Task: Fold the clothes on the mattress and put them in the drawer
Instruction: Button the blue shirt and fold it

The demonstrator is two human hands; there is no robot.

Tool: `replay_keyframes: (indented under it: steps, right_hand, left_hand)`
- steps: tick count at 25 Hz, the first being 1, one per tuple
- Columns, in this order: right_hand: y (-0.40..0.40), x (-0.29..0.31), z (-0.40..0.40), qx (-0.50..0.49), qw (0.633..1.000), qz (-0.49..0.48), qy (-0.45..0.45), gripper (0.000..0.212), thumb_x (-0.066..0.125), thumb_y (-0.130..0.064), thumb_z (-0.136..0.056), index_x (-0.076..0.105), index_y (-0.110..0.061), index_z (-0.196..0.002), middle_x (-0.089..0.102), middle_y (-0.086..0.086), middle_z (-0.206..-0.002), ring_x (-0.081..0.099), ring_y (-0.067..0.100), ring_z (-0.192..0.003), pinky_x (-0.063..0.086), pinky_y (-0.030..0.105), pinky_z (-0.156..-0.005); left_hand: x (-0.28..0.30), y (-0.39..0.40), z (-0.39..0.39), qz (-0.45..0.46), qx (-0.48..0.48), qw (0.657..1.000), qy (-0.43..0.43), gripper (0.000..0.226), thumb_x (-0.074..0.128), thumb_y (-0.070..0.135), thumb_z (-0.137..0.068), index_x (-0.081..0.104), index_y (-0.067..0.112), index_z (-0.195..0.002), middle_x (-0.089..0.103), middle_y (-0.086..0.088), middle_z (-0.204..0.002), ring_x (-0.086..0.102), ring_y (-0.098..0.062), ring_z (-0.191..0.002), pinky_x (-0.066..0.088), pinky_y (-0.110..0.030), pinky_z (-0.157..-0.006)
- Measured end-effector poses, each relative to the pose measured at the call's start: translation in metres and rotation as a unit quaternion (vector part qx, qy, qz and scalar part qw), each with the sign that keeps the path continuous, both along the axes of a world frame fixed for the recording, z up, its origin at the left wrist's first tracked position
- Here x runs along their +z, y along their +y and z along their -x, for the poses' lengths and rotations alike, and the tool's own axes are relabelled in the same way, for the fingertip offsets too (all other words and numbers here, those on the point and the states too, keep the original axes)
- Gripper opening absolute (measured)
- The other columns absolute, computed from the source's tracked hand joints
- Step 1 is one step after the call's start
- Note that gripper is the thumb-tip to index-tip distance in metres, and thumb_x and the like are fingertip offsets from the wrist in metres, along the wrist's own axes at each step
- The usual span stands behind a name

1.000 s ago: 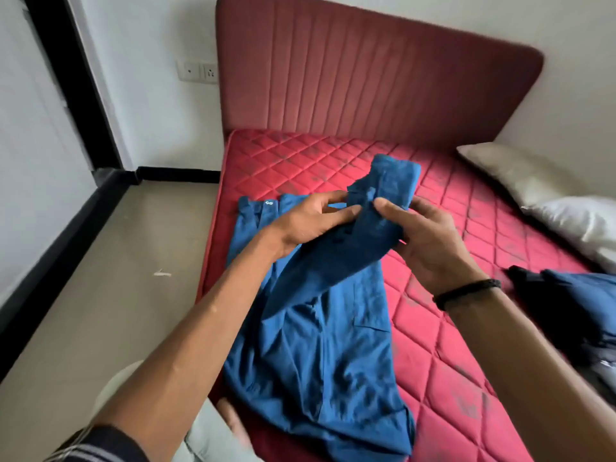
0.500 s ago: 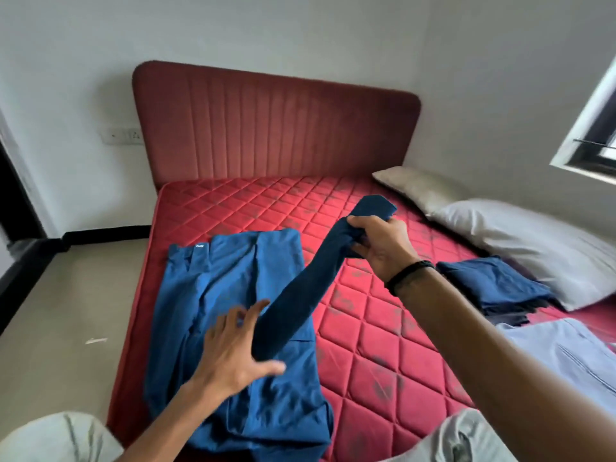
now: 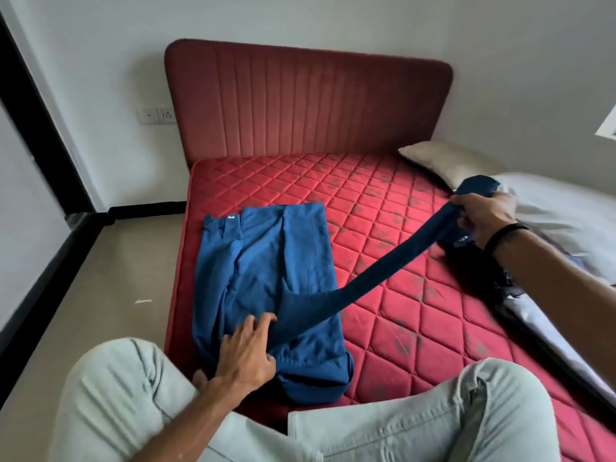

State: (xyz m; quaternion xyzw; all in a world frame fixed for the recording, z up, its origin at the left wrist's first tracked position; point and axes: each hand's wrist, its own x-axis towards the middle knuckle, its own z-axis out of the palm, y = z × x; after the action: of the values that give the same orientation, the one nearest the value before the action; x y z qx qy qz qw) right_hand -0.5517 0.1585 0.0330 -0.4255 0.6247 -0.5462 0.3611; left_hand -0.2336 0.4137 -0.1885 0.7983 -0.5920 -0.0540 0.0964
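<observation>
Shirt: blue long-sleeved shirt [image 3: 266, 278] lies partly folded near the left edge of the red quilted mattress [image 3: 383, 295], collar towards the padded headboard [image 3: 306, 105].
Sleeve: one sleeve [image 3: 383, 271] is drawn taut and off the bed, running from the shirt's body out to the right.
Right hand: right hand [image 3: 483, 218] has its fingers curled round the cuff end, a dark band at the wrist, just in front of the pillows [image 3: 550, 215].
Left hand: left hand [image 3: 246, 351] rests on the shirt's lower body, fingers spread and loosely bent, pinning the cloth where the sleeve begins.
Surroundings: a dark garment [image 3: 466, 258] lies under the right wrist; the person's pale jeans [image 3: 416, 421] fill the foreground.
Risk: a harder pull on the sleeve could, I judge, drag the body out from under the pinning hand and undo the folds already made.
Writing: a small pale mark shows at the collar, and another on the dark garment; neither can be read.
</observation>
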Motion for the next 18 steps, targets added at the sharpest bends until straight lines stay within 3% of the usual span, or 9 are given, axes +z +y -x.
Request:
replay_keyframes:
  steps: [3,6,8,10,13,15,18]
  right_hand:
    - [-0.002,-0.014,0.011,-0.044,0.999,0.009,-0.010,0.026,0.077,-0.017,-0.071,0.053,-0.022,-0.076,0.065,0.006,-0.087,0.058,0.014,-0.056,0.047,0.023,-0.040]
    - [-0.032,-0.046,0.020,-0.106,0.994,0.034,0.019,0.026,0.067,-0.036,-0.054,0.058,-0.023,-0.075,0.074,0.006,-0.086,0.071,0.027,-0.068,0.063,0.044,-0.063]
    - [-0.042,-0.057,0.001,-0.122,0.990,0.066,0.036,0.033,0.059,-0.042,-0.054,0.061,-0.025,-0.083,0.074,0.002,-0.086,0.074,0.027,-0.079,0.063,0.048,-0.077]
    - [-0.011,-0.042,-0.045,-0.101,0.991,0.081,0.041,0.033,0.058,-0.037,-0.065,0.061,-0.024,-0.094,0.071,0.000,-0.091,0.070,0.024,-0.084,0.059,0.040,-0.086]
    - [0.007,-0.035,-0.107,-0.079,0.988,0.118,0.051,0.030,0.060,-0.025,-0.079,0.057,-0.013,-0.106,0.065,0.000,-0.093,0.063,0.020,-0.087,0.047,0.030,-0.087]
    - [-0.009,-0.047,-0.145,-0.059,0.990,0.119,0.046,0.026,0.060,-0.020,-0.083,0.054,-0.012,-0.106,0.061,0.000,-0.092,0.062,0.023,-0.090,0.044,0.029,-0.086]
    - [-0.038,-0.067,-0.202,-0.023,0.993,0.100,0.059,0.026,0.060,-0.016,-0.084,0.052,-0.010,-0.107,0.061,0.003,-0.096,0.064,0.029,-0.098,0.043,0.029,-0.085]
  left_hand:
    - [-0.004,0.009,0.002,-0.039,-0.037,0.998,-0.034,0.085,0.060,0.028,-0.073,0.025,0.041,-0.149,0.042,0.003,-0.134,0.053,-0.025,-0.123,0.047,-0.044,-0.096]
    - [-0.002,0.007,0.000,-0.108,-0.095,0.988,-0.056,0.099,0.061,0.022,-0.077,0.009,0.047,-0.157,0.021,0.000,-0.156,0.031,-0.028,-0.142,0.038,-0.049,-0.111]
    - [0.000,-0.001,-0.001,-0.180,-0.137,0.973,-0.055,0.092,0.059,0.017,-0.082,0.017,0.047,-0.158,0.013,-0.003,-0.163,0.017,-0.030,-0.149,0.029,-0.050,-0.118]
    - [0.005,-0.007,-0.004,-0.267,-0.148,0.952,-0.009,0.080,0.058,0.019,-0.087,0.029,0.045,-0.157,0.015,-0.002,-0.164,0.014,-0.030,-0.151,0.024,-0.049,-0.122]
    - [0.023,-0.027,-0.020,-0.322,-0.156,0.932,0.062,0.057,0.062,0.036,-0.090,0.051,0.044,-0.146,0.042,-0.003,-0.152,0.035,-0.029,-0.140,0.035,-0.042,-0.118]
    - [0.039,-0.044,-0.029,-0.258,-0.151,0.945,0.132,0.045,0.068,0.053,-0.089,0.067,0.037,-0.131,0.063,0.001,-0.128,0.053,-0.018,-0.119,0.044,-0.031,-0.107]
    - [0.045,-0.061,-0.021,-0.198,-0.113,0.941,0.250,0.054,0.068,0.075,-0.078,0.073,0.036,-0.115,0.073,0.012,-0.098,0.067,-0.003,-0.093,0.052,-0.023,-0.095]
